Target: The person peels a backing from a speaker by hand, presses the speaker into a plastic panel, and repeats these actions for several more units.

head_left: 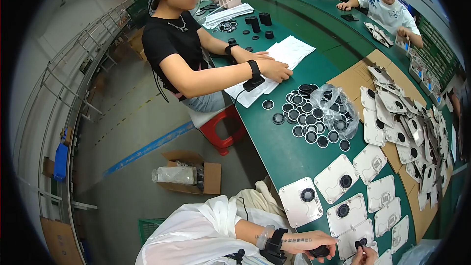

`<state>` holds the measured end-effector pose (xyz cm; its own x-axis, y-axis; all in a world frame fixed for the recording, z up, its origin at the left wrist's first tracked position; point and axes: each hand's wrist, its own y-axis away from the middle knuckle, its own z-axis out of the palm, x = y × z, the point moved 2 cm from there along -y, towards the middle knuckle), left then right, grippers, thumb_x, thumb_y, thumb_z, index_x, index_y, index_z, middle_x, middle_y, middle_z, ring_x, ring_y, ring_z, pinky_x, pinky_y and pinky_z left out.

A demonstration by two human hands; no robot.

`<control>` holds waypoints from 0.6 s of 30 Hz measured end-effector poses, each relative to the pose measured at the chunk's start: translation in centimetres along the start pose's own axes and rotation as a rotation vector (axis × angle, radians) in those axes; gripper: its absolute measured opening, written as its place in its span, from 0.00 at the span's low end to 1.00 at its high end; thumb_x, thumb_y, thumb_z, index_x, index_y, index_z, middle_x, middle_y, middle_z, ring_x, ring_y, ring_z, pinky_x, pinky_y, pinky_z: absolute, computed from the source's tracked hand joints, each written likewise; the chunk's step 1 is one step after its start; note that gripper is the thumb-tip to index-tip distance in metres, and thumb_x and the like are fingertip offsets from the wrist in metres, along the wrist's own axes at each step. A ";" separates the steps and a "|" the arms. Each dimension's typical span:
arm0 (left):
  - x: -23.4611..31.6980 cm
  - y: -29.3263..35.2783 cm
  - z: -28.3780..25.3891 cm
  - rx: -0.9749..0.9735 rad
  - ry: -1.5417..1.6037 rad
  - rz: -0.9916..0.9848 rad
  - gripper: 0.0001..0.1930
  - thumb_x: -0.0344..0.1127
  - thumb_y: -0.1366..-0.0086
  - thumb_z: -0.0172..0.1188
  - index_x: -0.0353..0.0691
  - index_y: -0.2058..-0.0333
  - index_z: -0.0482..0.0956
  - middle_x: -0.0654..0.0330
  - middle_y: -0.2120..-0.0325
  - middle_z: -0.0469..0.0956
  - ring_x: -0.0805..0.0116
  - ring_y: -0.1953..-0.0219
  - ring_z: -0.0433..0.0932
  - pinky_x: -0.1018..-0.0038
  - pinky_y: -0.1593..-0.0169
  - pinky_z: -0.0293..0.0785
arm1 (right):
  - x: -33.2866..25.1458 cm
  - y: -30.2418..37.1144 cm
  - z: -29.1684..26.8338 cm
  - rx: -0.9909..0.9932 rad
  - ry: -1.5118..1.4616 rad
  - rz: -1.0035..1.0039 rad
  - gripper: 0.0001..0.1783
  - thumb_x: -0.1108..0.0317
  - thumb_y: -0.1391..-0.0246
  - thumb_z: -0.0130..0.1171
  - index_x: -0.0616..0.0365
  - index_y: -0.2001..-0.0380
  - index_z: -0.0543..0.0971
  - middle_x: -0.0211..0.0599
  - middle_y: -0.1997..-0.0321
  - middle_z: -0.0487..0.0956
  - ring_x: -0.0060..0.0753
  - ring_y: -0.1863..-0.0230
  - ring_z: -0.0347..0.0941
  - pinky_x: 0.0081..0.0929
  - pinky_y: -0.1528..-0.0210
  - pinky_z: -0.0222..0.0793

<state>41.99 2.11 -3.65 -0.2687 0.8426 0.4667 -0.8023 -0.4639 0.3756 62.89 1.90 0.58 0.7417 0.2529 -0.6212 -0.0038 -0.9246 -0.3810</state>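
Observation:
My left hand (310,242) is closed around one or more black round rings (320,251) at the lower edge of the view. Just to its right, my right hand (364,256) pinches a black ring (361,242) at the round spot of a white panel (347,238). Whether that ring is seated or only resting there, I cannot tell. Beyond my hands lie more white panels; one (300,201), one (336,179) and one (347,215) carry a black ring. Others, such as the panel (380,194) to the right, show a bare round recess.
A pile of black-and-white rings (309,118), partly in a clear plastic bag (338,105), lies on the green table (265,137). White panels (414,132) are heaped on cardboard (351,79) at right. A co-worker (171,49) handles papers (289,51). An open carton (212,177) sits on the floor.

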 end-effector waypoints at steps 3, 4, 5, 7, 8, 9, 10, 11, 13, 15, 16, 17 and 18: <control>0.0 -0.1 0.0 0.016 -0.047 0.004 0.22 0.53 0.32 0.42 0.40 0.70 0.74 0.65 0.73 0.75 0.80 0.74 0.75 0.86 0.80 0.61 | -0.4 -0.2 0.1 -0.029 -0.017 0.015 0.06 0.74 0.48 0.61 0.62 0.66 0.79 0.38 0.71 0.74 0.28 0.76 0.65 0.23 0.74 0.63; 0.0 -0.1 0.0 0.023 -0.070 0.007 0.23 0.53 0.32 0.42 0.40 0.72 0.74 0.64 0.73 0.75 0.80 0.77 0.74 0.86 0.80 0.62 | -0.4 -0.2 0.1 -0.025 -0.025 0.005 0.06 0.75 0.48 0.61 0.62 0.66 0.79 0.38 0.71 0.75 0.28 0.76 0.65 0.23 0.75 0.63; 0.0 -0.1 -0.1 0.025 -0.073 0.003 0.23 0.53 0.32 0.42 0.40 0.72 0.74 0.64 0.73 0.75 0.80 0.77 0.74 0.86 0.80 0.62 | -0.3 -0.2 0.1 -0.021 -0.032 -0.005 0.06 0.75 0.48 0.61 0.62 0.66 0.79 0.38 0.71 0.75 0.28 0.76 0.65 0.23 0.75 0.63; -0.1 -0.1 -0.3 0.080 -0.046 -0.039 0.21 0.51 0.32 0.43 0.39 0.70 0.74 0.63 0.72 0.75 0.79 0.74 0.76 0.85 0.78 0.65 | -0.1 -0.2 0.1 -0.014 -0.040 -0.012 0.06 0.75 0.47 0.60 0.62 0.65 0.79 0.37 0.71 0.75 0.27 0.76 0.65 0.22 0.75 0.63; -0.2 -0.2 -0.4 0.106 -0.033 -0.059 0.20 0.50 0.32 0.44 0.38 0.69 0.74 0.63 0.71 0.75 0.78 0.73 0.77 0.85 0.77 0.67 | 0.1 -0.2 0.1 -0.017 -0.047 -0.007 0.06 0.75 0.47 0.60 0.62 0.65 0.79 0.38 0.71 0.75 0.27 0.76 0.65 0.23 0.75 0.63; -0.4 -0.4 -0.6 0.106 -0.035 -0.063 0.20 0.50 0.32 0.44 0.38 0.69 0.74 0.63 0.71 0.75 0.78 0.73 0.77 0.85 0.77 0.67 | 0.3 -0.2 0.1 -0.020 -0.055 -0.003 0.05 0.75 0.47 0.60 0.62 0.65 0.79 0.38 0.70 0.75 0.28 0.76 0.65 0.23 0.75 0.63; -0.7 -0.8 -0.9 0.101 -0.010 -0.036 0.17 0.47 0.33 0.46 0.37 0.68 0.74 0.62 0.70 0.75 0.76 0.70 0.78 0.84 0.73 0.69 | 0.4 -0.2 0.0 -0.023 -0.063 0.001 0.05 0.75 0.48 0.61 0.62 0.65 0.79 0.38 0.70 0.75 0.28 0.76 0.65 0.23 0.75 0.63; -1.1 -1.1 -1.1 0.097 0.015 -0.009 0.15 0.43 0.34 0.49 0.36 0.66 0.73 0.61 0.69 0.75 0.75 0.67 0.78 0.83 0.70 0.71 | 0.5 -0.3 0.0 -0.020 -0.064 0.004 0.05 0.75 0.48 0.61 0.62 0.65 0.79 0.38 0.70 0.75 0.28 0.76 0.65 0.23 0.75 0.63; -1.3 -1.0 -1.1 0.096 0.040 0.007 0.12 0.40 0.35 0.51 0.34 0.65 0.73 0.61 0.68 0.74 0.73 0.65 0.79 0.82 0.67 0.73 | 0.5 -0.3 0.0 -0.006 -0.055 -0.023 0.06 0.76 0.48 0.61 0.62 0.65 0.79 0.38 0.70 0.75 0.28 0.76 0.66 0.23 0.75 0.63; -1.6 -0.8 -0.8 0.028 0.022 0.065 0.10 0.31 0.39 0.55 0.32 0.62 0.72 0.59 0.65 0.74 0.71 0.60 0.79 0.80 0.60 0.73 | 0.4 -0.3 0.0 0.001 -0.055 -0.031 0.06 0.76 0.48 0.61 0.62 0.65 0.79 0.38 0.70 0.75 0.29 0.76 0.66 0.23 0.75 0.63; -1.8 -0.7 -0.6 -0.006 0.015 0.095 0.11 0.27 0.41 0.56 0.31 0.60 0.72 0.59 0.64 0.73 0.69 0.58 0.78 0.80 0.57 0.74 | 0.4 -0.3 -0.1 -0.009 -0.049 -0.027 0.06 0.76 0.48 0.61 0.62 0.65 0.79 0.38 0.70 0.75 0.29 0.76 0.66 0.23 0.75 0.63; -1.7 -0.6 -0.6 -0.004 0.011 0.091 0.11 0.27 0.41 0.56 0.31 0.60 0.72 0.59 0.64 0.73 0.69 0.58 0.78 0.80 0.57 0.74 | 0.3 -0.3 -0.2 -0.015 -0.043 -0.024 0.06 0.75 0.48 0.60 0.62 0.65 0.79 0.39 0.70 0.75 0.29 0.76 0.66 0.23 0.75 0.63; -1.6 -0.5 -0.5 -0.051 -0.011 0.084 0.12 0.25 0.42 0.57 0.31 0.59 0.72 0.59 0.63 0.74 0.69 0.56 0.77 0.79 0.55 0.72 | 0.3 -0.3 -0.2 -0.021 -0.036 -0.020 0.06 0.75 0.48 0.60 0.62 0.65 0.78 0.39 0.69 0.75 0.30 0.76 0.66 0.23 0.74 0.63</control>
<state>42.56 1.13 -5.03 -0.3303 0.7982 0.5038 -0.8037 -0.5178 0.2934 63.22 2.22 0.65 0.7167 0.2814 -0.6381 0.0254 -0.9249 -0.3794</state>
